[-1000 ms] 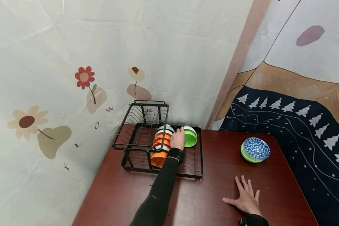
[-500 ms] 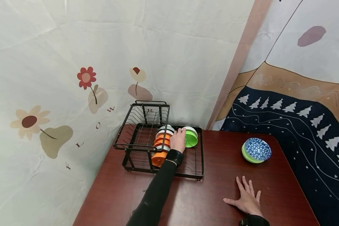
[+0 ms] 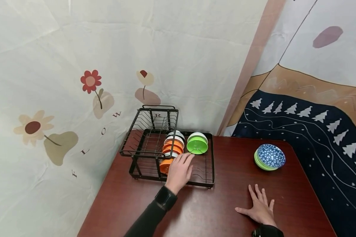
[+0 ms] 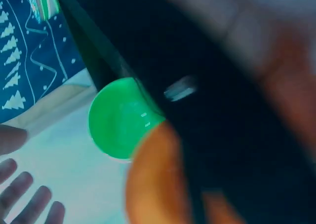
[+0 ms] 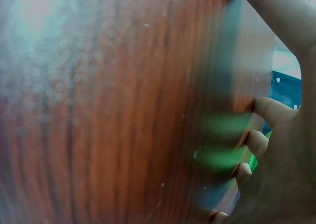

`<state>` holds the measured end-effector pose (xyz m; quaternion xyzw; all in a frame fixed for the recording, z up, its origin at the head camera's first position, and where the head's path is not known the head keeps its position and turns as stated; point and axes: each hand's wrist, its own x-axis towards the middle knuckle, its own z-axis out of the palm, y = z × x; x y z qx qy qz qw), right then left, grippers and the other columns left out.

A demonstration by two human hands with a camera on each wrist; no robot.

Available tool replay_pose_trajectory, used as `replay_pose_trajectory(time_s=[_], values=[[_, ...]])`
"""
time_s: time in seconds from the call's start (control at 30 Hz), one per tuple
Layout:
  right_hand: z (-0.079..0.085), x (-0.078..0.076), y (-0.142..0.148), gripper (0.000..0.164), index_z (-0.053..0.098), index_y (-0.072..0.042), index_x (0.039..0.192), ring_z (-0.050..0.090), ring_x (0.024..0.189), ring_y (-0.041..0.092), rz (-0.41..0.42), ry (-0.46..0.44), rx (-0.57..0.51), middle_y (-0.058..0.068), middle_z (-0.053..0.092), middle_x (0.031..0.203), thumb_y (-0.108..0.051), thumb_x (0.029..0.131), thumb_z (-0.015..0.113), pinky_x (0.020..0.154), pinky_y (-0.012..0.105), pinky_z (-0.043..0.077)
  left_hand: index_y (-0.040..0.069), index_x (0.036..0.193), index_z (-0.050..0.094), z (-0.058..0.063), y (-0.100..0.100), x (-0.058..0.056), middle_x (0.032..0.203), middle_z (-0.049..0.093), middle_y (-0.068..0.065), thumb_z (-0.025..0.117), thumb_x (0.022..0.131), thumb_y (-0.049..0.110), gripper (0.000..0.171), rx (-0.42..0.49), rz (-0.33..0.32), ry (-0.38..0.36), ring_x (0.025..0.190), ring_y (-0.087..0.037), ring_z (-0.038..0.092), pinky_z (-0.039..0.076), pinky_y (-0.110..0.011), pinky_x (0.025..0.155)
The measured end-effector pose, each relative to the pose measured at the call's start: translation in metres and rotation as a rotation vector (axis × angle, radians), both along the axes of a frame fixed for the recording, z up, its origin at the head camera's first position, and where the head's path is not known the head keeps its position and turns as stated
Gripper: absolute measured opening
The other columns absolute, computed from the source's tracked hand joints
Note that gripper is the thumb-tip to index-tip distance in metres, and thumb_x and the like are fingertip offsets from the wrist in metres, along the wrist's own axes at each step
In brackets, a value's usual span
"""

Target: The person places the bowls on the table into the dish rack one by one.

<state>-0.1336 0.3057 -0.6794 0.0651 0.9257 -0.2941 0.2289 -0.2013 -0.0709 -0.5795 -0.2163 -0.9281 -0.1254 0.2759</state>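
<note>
My left hand (image 3: 179,171) hovers over the front of the black dish rack (image 3: 212,168), fingers loosely bent and holding nothing. In the left wrist view its fingers (image 4: 19,190) are spread apart. Beyond the fingertips a green bowl (image 3: 197,145) stands on its side in the rack, a white bowl (image 3: 198,134) behind it. To their left runs a row of tilted orange bowls (image 3: 174,148) and white ones, partly hidden by the upper tier and my hand. My right hand (image 3: 259,209) rests on the table with fingers spread, nearest to a bowl stack (image 3: 271,155).
That stack has a blue-patterned bowl on top and green ones below. The rack's raised wire tier (image 3: 148,131) overhangs its left half. A reddish-brown table (image 3: 225,197) carries everything, with a printed cloth wall (image 3: 195,65) behind and a dark printed cloth (image 3: 314,158) at the right.
My left hand has let go at the green bowl and drawn back toward the rack's front edge. The green and white bowls remain in the rack. My right hand has stayed put.
</note>
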Motion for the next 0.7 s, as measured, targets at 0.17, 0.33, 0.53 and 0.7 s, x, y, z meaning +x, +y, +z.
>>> replay_pose_trajectory(time_s=[0.17,0.33,0.53,0.7], values=[[0.002,0.000,-0.002,0.149,0.011,0.002,0.174,-0.019,0.165,0.061,0.006,0.011,-0.003,0.035,-0.005,0.180,-0.077,0.075,0.088,0.117,0.086,-0.028,0.017,0.134,0.075,-0.028,-0.035,0.048,0.130,0.077,-0.002,0.093,0.085,0.025,0.052,0.022,-0.012,0.046,0.117,-0.023,0.073,0.065,-0.042,0.098],[0.003,0.000,-0.001,0.148,0.011,0.003,0.175,-0.020,0.164,0.061,0.006,0.011,-0.004,0.035,-0.006,0.180,-0.076,0.076,0.088,0.117,0.086,-0.029,0.021,0.132,0.077,-0.055,-0.062,0.081,0.122,0.077,0.002,0.092,0.085,0.031,0.050,0.021,0.057,-0.092,0.113,-0.020,0.071,0.063,-0.044,0.097],[0.006,0.001,-0.002,0.147,0.010,0.003,0.175,-0.019,0.164,0.062,0.009,0.012,-0.002,0.036,-0.006,0.180,-0.075,0.077,0.088,0.117,0.087,-0.028,0.023,0.146,0.070,-0.077,-0.085,0.101,0.144,0.072,-0.004,0.086,0.090,0.048,0.063,-0.026,0.117,-0.448,0.129,-0.028,0.067,0.056,-0.061,0.110],[0.005,0.002,-0.002,0.145,0.011,0.003,0.175,-0.017,0.163,0.064,0.017,0.009,0.009,0.037,-0.005,0.179,-0.074,0.079,0.087,0.117,0.088,-0.027,0.024,0.156,0.063,-0.086,-0.094,0.103,0.163,0.061,-0.008,0.085,0.089,0.056,0.077,-0.006,0.133,-0.650,0.145,-0.040,0.059,0.043,-0.076,0.119]])
